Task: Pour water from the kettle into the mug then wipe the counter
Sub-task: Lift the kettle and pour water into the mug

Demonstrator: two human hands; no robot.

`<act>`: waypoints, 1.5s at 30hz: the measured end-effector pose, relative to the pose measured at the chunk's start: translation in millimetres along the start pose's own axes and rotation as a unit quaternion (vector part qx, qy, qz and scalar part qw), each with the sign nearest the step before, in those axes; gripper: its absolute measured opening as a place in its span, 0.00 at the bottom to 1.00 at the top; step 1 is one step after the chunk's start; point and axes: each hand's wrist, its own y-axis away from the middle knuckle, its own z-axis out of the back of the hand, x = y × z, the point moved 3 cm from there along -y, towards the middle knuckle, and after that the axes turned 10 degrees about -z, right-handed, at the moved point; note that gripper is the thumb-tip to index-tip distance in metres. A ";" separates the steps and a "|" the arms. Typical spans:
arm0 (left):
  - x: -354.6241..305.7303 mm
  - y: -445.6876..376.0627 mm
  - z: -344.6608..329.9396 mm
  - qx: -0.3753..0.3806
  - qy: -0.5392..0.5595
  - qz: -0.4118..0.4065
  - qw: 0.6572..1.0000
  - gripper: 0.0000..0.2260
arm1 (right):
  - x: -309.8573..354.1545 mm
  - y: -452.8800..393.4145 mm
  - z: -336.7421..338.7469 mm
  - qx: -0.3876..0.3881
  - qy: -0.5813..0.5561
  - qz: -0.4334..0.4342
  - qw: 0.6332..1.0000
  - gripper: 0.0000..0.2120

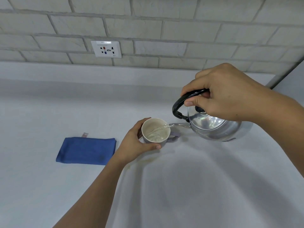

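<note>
A shiny steel kettle [213, 127] with a black handle is tilted to the left above the white counter [197, 186]. My right hand [227, 96] grips its handle from above. A thin stream of water runs from the spout into a lilac mug [156, 134] with a pale inside, which stands on the counter and holds some water. My left hand [136, 143] wraps around the mug's left side. A folded blue cloth [87, 151] lies flat on the counter, left of the mug.
A grey brick wall [148, 27] rises behind the counter, with a white power socket [106, 49] set in it. A faint yellowish stain [148, 161] marks the counter just in front of the mug. A corner edge shows at far right.
</note>
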 end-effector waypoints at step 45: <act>0.4 0.2 -1.0 0.000 0.002 0.003 1.000 0.43 | 17.1 -15.0 9.6 0.028 0.082 0.034 0.996 0.07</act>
